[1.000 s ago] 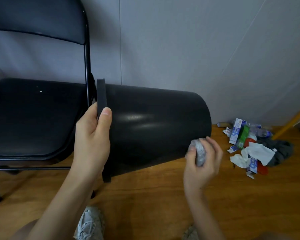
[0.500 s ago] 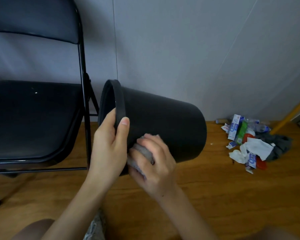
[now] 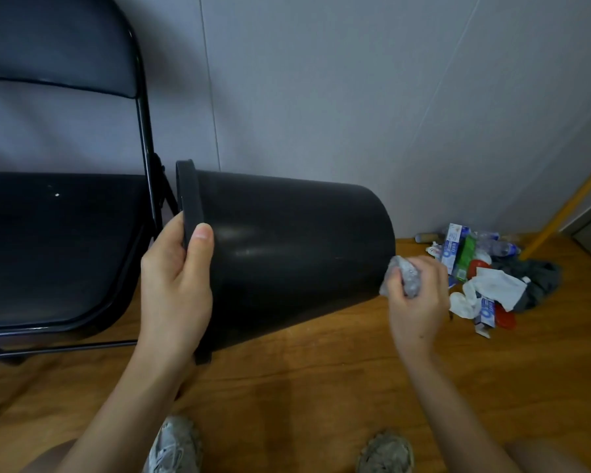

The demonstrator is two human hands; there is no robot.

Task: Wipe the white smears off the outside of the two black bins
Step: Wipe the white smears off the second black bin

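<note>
So far, only one black bin (image 3: 287,254) is in view, held on its side above the wooden floor (image 3: 321,387), its rim toward the folding chair (image 3: 65,240) at the left and its base pointing right toward the wall (image 3: 355,97). The left hand (image 3: 176,285) grips the rim, thumb laid over the outer band and the other fingers hidden inside or behind it, so I cannot tell how they lie. The right hand (image 3: 418,302) sits at the bin's base end, fingers curled around a crumpled grey wad of cloth or paper (image 3: 403,276) that touches or nearly touches the lower edge of the base. The side of the bin facing the camera looks clean: glossy black with soft highlights and no white smears that I can make out, though the far side and underside are hidden. My judgement is that this face of the first bin is largely done and the wiping is now at the bottom rim, with the hidden faces unverified. The second bin is nowhere in these pictures, so at least half the job appears to remain. Beyond the right hand, near the wall, lies a heap of litter (image 3: 475,281) with cartons, bottles and white tissue on a dark rag, beside a yellow pole (image 3: 567,206). Two worn sneakers (image 3: 386,452) show at the bottom edge.
</note>
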